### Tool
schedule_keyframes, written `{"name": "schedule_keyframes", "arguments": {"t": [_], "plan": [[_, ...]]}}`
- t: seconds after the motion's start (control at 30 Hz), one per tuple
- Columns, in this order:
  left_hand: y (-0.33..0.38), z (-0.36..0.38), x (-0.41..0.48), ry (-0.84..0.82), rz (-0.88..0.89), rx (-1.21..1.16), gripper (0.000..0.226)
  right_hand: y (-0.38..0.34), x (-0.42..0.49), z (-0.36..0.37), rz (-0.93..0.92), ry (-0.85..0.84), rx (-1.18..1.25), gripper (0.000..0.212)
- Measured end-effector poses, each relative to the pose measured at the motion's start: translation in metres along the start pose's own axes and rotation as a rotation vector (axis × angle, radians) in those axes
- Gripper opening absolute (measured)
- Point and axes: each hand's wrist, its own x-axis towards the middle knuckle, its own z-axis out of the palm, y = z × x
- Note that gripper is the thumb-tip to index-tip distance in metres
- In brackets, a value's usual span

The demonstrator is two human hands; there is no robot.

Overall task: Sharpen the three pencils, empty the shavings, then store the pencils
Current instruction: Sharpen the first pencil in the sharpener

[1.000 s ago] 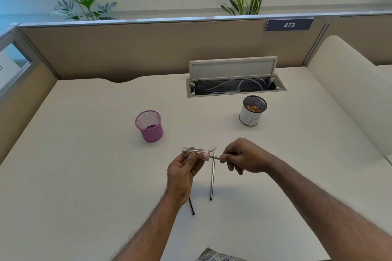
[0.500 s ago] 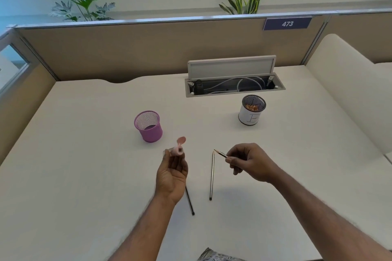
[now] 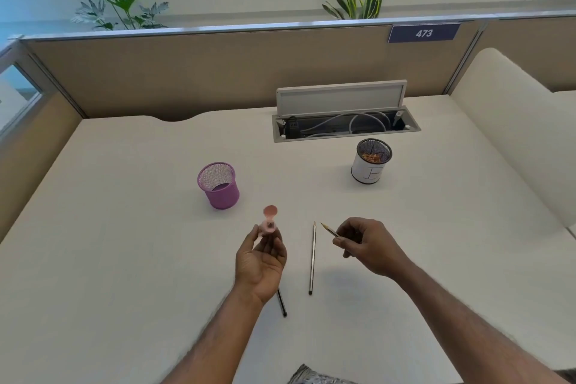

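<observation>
My left hand (image 3: pixel 261 262) holds a small pink sharpener (image 3: pixel 268 225) upright at its fingertips, its round lid flipped open above it. My right hand (image 3: pixel 369 245) pinches a pencil (image 3: pixel 329 229) whose sharpened tip points up and left; most of its shaft is hidden in the hand. A silver pencil (image 3: pixel 312 259) lies on the desk between my hands, tip pointing away from me. A black pencil (image 3: pixel 281 302) lies partly under my left wrist. A purple mesh cup (image 3: pixel 218 185) stands behind my left hand. A white cup (image 3: pixel 371 162) at the right holds shavings.
An open cable hatch (image 3: pixel 343 121) with white cables sits in the desk (image 3: pixel 124 227) behind the white cup. Beige partition walls (image 3: pixel 187 72) close off the back and left. A cream padded panel (image 3: pixel 514 128) lines the right side.
The pencil has come out of the sharpener and my hands have drawn apart. My left hand turned the sharpener from lying sideways to upright and moved left; my right hand moved right.
</observation>
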Motion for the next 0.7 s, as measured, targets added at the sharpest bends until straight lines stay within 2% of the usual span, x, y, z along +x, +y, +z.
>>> {"name": "schedule_keyframes", "arguments": {"t": [0.17,0.27,0.37,0.6,0.7], "plan": [[-0.004,0.001,0.0,0.012,0.024,0.049,0.018,-0.003,0.0,0.002,-0.018,0.003,-0.01,0.011],[-0.005,0.001,0.002,0.004,0.101,0.196,0.013,-0.007,0.0,0.004,-0.04,-0.007,-0.023,0.01],[-0.007,0.0,0.003,-0.005,0.155,0.293,0.02,-0.011,-0.001,0.005,-0.071,-0.022,-0.035,0.009],[-0.011,0.001,0.0,-0.035,0.195,0.357,0.033,-0.025,-0.002,0.013,-0.152,-0.012,-0.127,0.007],[-0.013,0.001,-0.001,-0.06,0.191,0.356,0.03,-0.028,-0.001,0.012,-0.157,0.0,-0.177,0.006]]}}
